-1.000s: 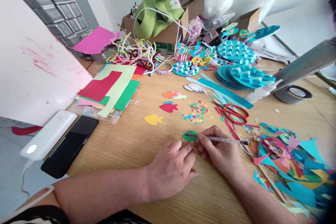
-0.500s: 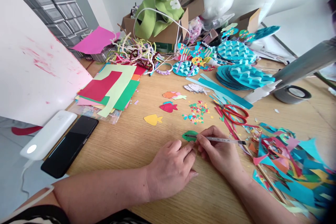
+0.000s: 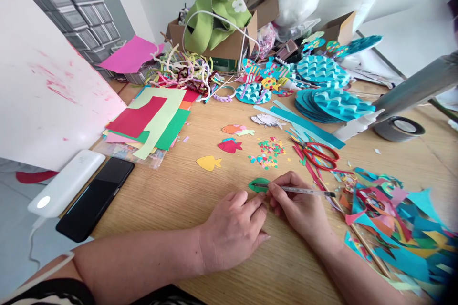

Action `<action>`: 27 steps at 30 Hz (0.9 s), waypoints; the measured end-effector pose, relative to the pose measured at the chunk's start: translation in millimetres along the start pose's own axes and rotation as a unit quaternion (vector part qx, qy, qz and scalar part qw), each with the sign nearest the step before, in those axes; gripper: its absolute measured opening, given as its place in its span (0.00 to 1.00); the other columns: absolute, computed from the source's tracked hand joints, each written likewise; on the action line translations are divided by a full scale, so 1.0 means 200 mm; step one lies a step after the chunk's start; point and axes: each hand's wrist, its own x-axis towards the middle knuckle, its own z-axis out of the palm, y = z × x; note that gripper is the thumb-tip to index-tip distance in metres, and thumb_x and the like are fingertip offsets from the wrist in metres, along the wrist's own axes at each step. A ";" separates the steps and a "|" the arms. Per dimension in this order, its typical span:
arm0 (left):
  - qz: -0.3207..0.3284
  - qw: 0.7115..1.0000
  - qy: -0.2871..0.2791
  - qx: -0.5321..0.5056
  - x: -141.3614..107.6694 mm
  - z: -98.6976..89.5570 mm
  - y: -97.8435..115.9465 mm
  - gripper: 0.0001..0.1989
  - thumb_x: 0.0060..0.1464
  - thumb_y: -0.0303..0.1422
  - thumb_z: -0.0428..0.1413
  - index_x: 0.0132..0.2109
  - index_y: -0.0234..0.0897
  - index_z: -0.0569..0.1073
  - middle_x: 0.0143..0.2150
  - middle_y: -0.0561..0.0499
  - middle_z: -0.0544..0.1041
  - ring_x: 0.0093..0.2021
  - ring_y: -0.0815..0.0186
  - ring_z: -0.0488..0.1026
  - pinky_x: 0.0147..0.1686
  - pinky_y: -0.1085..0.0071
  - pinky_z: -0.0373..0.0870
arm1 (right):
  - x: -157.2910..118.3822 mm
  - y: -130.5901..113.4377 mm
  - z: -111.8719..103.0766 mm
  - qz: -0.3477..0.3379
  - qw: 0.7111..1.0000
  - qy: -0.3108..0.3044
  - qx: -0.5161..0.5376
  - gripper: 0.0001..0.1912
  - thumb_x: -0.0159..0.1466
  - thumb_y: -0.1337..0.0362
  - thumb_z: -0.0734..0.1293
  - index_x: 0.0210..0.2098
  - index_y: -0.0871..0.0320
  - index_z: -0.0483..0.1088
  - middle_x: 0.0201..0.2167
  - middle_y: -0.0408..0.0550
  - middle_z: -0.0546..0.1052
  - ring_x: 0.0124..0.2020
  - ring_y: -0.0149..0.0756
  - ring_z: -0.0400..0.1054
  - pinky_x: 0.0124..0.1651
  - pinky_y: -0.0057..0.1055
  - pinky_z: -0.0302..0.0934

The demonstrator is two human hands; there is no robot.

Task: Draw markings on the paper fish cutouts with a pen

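Observation:
A small green paper fish (image 3: pixel 258 184) lies on the wooden table in front of both hands. My right hand (image 3: pixel 298 205) is closed around a slim, clear-barrelled pen (image 3: pixel 300 190), whose tip rests on the fish's left part. Part of the fish's right end is hidden by my fingers. My left hand (image 3: pixel 236 231) lies palm down on the table, fingers stretched toward the fish's lower edge and holding nothing between them. Beyond the fish are a yellow paper fish (image 3: pixel 208 163), a red paper fish (image 3: pixel 230 146) and a small heap of colored paper bits (image 3: pixel 270 150).
Red-handled scissors (image 3: pixel 320 155) lie right of the paper bits. Paper scraps (image 3: pixel 400 219) cover the right side. Coloured sheets (image 3: pixel 168 128), a phone (image 3: pixel 95 200) and a white power bank (image 3: pixel 66 183) are at left. Blue wavy discs (image 3: pixel 336 105) and a glue bottle (image 3: pixel 358 124) stand farther back.

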 end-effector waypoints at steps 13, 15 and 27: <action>0.000 1.000 0.002 0.001 0.00 0.00 0.00 0.23 0.65 0.42 0.52 0.59 0.29 0.65 0.61 0.41 0.69 0.54 0.56 0.67 0.50 0.61 0.65 | 0.00 -0.01 0.00 -0.006 1.000 0.004 0.001 0.21 0.56 0.46 0.71 0.26 0.56 0.64 0.13 0.40 0.70 0.11 0.27 0.62 0.13 0.21 0.57; 0.000 1.000 0.004 0.001 0.00 0.00 0.00 0.23 0.65 0.42 0.52 0.59 0.29 0.65 0.61 0.41 0.69 0.54 0.56 0.67 0.51 0.60 0.65 | 0.00 -0.01 0.00 -0.009 1.000 0.005 -0.001 0.21 0.56 0.46 0.71 0.25 0.56 0.64 0.13 0.40 0.70 0.11 0.27 0.62 0.13 0.22 0.57; 0.003 1.000 0.006 0.008 0.00 0.00 0.00 0.23 0.65 0.42 0.51 0.59 0.29 0.65 0.61 0.40 0.68 0.54 0.56 0.67 0.50 0.61 0.65 | 0.00 -0.02 0.00 -0.009 1.000 0.004 -0.008 0.22 0.56 0.45 0.71 0.25 0.55 0.64 0.13 0.40 0.70 0.11 0.27 0.61 0.13 0.22 0.57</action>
